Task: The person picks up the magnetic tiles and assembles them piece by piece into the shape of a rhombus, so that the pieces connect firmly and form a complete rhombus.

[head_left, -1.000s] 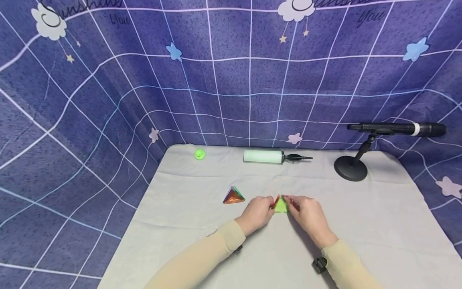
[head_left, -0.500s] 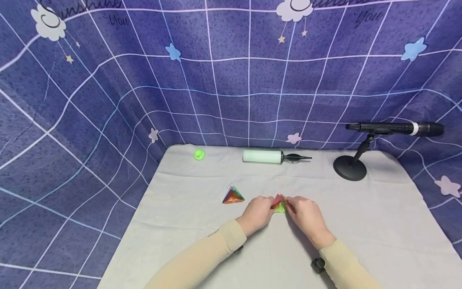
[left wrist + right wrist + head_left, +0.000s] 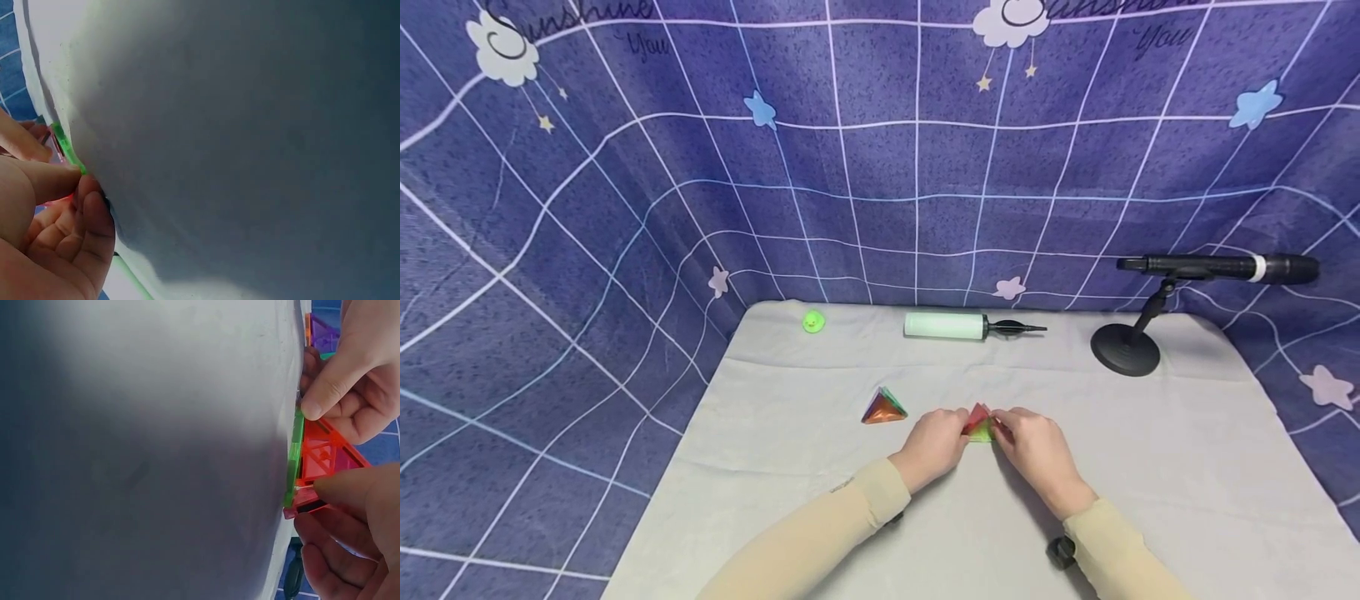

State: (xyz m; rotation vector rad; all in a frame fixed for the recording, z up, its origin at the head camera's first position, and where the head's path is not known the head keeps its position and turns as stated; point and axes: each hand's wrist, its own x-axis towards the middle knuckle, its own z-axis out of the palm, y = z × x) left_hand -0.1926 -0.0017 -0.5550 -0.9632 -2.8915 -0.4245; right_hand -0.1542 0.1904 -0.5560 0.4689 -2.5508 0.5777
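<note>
A translucent green triangular magnetic tile [image 3: 981, 435] lies low between the two hands, with red triangular magnetic tiles [image 3: 976, 417] standing on it and leaning inward. My left hand [image 3: 931, 446] pinches the left corner, thumb and fingers where green and red meet. From the other side my right hand [image 3: 1037, 446] pinches a red tile near the right edge. In the right wrist view, a red-orange tile [image 3: 322, 456] rises from the green strip, and a pinkish one [image 3: 306, 497] is between right thumb and fingers. The left wrist view shows the green edge [image 3: 70, 149] beside my left thumb.
A small pyramid of orange, purple and green tiles [image 3: 883, 407] stands left of the hands. Behind are a light green hand pump [image 3: 945, 326], a green toy duck [image 3: 813, 322] and a black microphone on a stand [image 3: 1126, 348]. A purple curtain [image 3: 880, 150] backs the white-covered table.
The red tiles have tipped inward and now cover more of the green tile. My right hand has drawn slightly left; my left hand holds nearly the same place.
</note>
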